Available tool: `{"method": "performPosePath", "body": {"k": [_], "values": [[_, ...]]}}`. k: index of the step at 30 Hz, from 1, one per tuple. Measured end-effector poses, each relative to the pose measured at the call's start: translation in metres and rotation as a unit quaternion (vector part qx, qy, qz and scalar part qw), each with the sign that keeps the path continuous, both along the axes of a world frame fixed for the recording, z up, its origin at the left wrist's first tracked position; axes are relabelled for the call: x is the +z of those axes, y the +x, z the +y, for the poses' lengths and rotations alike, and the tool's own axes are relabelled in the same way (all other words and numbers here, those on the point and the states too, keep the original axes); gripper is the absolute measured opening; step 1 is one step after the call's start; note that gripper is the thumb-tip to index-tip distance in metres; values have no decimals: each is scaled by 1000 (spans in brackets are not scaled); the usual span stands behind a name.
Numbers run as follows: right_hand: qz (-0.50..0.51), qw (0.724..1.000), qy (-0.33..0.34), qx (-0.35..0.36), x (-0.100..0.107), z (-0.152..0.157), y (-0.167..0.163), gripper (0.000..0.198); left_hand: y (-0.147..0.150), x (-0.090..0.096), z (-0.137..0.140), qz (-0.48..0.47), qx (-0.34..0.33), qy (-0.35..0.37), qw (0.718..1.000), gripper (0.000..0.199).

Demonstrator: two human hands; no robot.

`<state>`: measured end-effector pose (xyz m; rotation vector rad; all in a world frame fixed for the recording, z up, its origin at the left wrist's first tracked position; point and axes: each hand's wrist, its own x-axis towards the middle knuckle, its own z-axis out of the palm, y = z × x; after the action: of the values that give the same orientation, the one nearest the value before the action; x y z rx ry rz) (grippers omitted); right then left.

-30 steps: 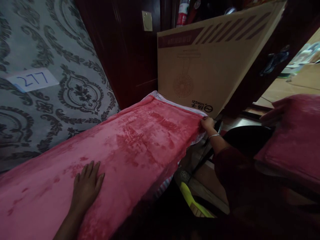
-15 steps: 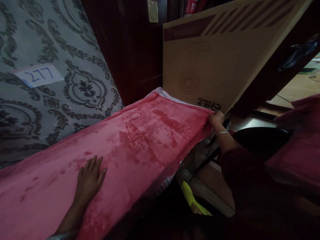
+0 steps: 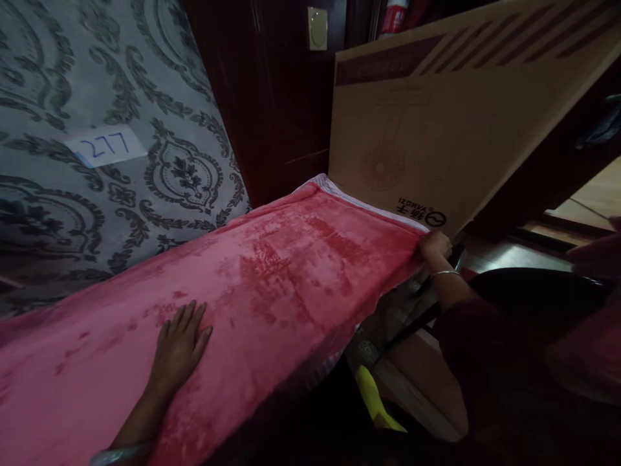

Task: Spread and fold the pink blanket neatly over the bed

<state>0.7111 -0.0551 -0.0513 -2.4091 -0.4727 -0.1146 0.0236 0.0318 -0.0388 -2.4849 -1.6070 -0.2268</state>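
A pink plush cover with darker red patches lies over a long, flat surface running along the wall. My left hand rests flat on it with fingers stretched out, near the front left. At the far right corner, my right hand grips the cover's edge, its fingers closed around the fabric. A thin bangle circles my right wrist. A pale striped underside shows along the far edge of the cover. What supports the cover is hidden beneath it.
A big cardboard box stands just beyond the far end. Patterned wallpaper with a paper marked 277 borders the left side. A black rounded object and a yellow item sit low at the right.
The camera view has shifted, so the scene sits further right. My right hand still grips the corner of the cover, and my left hand stays flat on it.
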Motion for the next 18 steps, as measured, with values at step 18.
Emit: {"method": "performPosePath", "body": {"k": [18], "values": [[-82, 949, -22, 305, 29, 140, -119, 39, -2, 2, -9, -40, 73, 63, 995, 59]]}}
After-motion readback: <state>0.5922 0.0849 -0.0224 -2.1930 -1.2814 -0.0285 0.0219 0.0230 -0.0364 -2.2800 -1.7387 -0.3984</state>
